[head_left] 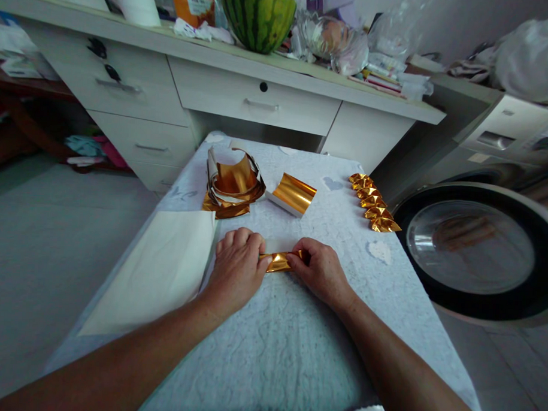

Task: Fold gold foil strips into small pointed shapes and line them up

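Between my two hands lies a narrow folded strip of gold foil paper (pixel 280 262), flat on the cloth-covered table. My left hand (pixel 240 261) is closed on its left end, thumb pressed over the edge. Its right end is pinched between the thumb and fingers of my right hand (pixel 319 268). Just beyond, a curled gold sheet (pixel 295 194) rests with a white edge showing. Farther left sits a loose pile of curled gold paper (pixel 236 180). At the right, several folded gold pieces (pixel 373 203) stand in a row.
A large cream paper sheet (pixel 159 267) covers the table's left side. The patterned cloth (pixel 296 350) spreads under everything. Behind stands a white desk (pixel 259 103) with a cut watermelon (pixel 258 19) and plastic bags. At the right, a washing machine door (pixel 472 248) hangs open beside the table.
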A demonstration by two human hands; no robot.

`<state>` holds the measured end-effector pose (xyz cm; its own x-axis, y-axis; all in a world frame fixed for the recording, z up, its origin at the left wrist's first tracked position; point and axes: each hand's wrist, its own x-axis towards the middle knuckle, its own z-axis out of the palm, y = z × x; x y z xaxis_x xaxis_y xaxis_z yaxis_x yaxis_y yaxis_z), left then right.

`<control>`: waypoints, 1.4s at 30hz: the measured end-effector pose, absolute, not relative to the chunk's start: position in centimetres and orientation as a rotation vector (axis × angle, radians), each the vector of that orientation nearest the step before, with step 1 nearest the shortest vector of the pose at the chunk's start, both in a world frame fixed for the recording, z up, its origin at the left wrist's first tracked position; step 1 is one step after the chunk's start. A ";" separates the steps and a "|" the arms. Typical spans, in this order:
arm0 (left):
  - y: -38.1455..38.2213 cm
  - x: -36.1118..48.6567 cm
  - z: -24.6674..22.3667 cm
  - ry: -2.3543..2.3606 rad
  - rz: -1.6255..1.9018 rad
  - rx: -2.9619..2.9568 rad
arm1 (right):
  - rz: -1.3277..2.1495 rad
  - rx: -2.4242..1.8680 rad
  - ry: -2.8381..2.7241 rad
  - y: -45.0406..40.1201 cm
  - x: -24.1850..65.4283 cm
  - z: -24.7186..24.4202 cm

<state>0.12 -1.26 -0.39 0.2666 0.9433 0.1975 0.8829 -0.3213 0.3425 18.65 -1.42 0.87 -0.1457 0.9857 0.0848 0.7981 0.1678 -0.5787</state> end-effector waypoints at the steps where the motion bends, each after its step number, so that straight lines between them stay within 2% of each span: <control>1: -1.3 0.1 -0.4 1.718 0.555 2.365 | 0.565 -1.683 -2.004 -1.4 18.7 0.9; 32: -1.3 0.0 -0.4 1.698 0.548 2.387 | 0.549 -1.671 -2.017 -1.5 18.7 0.7; 42: -1.2 0.1 -0.1 1.556 0.671 2.453 | 0.528 -1.679 -2.017 -1.4 18.5 0.9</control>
<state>0.07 -1.25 -0.12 0.3579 0.8891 0.2851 0.8176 -0.4459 0.3643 18.46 -1.40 0.85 -0.1494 0.9834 0.1033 0.8066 0.1816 -0.5625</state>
